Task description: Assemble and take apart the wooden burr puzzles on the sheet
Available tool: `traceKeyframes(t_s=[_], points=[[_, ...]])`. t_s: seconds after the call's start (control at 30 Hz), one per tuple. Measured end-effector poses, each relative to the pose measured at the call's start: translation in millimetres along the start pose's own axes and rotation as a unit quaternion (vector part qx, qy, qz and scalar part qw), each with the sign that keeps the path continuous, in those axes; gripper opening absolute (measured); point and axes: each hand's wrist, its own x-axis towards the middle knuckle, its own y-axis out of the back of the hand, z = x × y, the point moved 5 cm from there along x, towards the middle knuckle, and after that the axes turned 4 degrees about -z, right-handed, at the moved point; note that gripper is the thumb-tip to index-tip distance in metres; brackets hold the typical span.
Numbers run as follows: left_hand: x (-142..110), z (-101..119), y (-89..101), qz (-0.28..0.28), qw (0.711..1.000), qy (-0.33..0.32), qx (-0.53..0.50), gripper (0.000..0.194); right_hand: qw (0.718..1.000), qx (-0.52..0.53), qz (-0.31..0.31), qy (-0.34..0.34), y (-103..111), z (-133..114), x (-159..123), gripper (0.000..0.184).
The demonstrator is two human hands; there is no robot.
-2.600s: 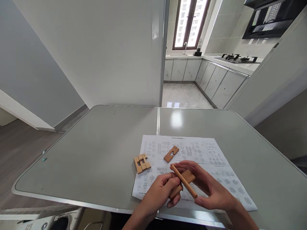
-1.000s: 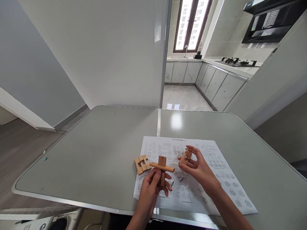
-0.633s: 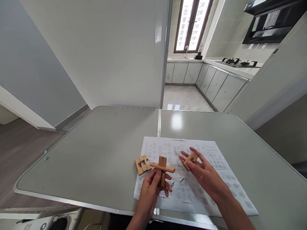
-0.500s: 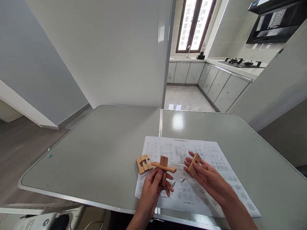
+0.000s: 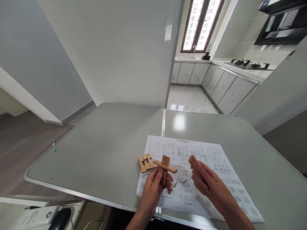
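Observation:
My left hand [image 5: 153,185] is closed on crossed wooden puzzle pieces [image 5: 165,164], a flat bar lying across an upright piece. In my right hand [image 5: 207,179] is a single wooden puzzle piece [image 5: 193,161], gripped between thumb and fingers, its lower part hidden by them. The two hands are apart above the printed sheet [image 5: 223,159], which carries rows of small line drawings. Left of the crossed pieces, several notched wooden pieces [image 5: 144,163] lie side by side at the sheet's left edge.
The grey table [image 5: 96,150] has a metal-trimmed edge and a seam down its middle. Near its left edge lies a small teal bit [image 5: 54,150]. A white device [image 5: 38,217] with a cable sits below the table at lower left.
My right hand has turned the wooden piece, and its fingers now wrap more around it. The left hand keeps its hold on the crossed pieces. The view has shifted slightly.

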Motion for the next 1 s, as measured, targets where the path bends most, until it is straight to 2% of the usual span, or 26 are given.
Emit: traceKeyframes(t_s=[0.1, 0.23, 0.5, 0.77, 1.0], points=[[-0.5, 0.5, -0.9, 0.011, 1.0, -0.005, -0.005, 0.045, 1.0, -0.016, -0.008, -0.005, -8.8, 5.8, -0.5, 0.048], [-3.4, 4.2, -5.0, 0.02, 1.0, -0.002, -0.01, 0.043, 0.998, -0.046, -0.031, 0.027, -18.5, 7.5, -1.3, 0.042], [-5.6, 7.8, -8.3, 0.023, 1.0, -0.001, -0.015, 0.042, 0.988, -0.131, -0.033, 0.069, -20.8, 6.0, 2.6, 0.043], [-2.8, 2.6, -1.4, 0.025, 1.0, 0.005, -0.015, 0.045, 0.986, -0.106, -0.108, 0.067, -38.1, 12.2, 8.1, 0.046], [-0.9, -1.6, 4.0, 0.025, 1.0, 0.011, -0.006, 0.045, 0.979, -0.145, -0.106, 0.096, -45.3, 0.8, 8.8, 0.048]])
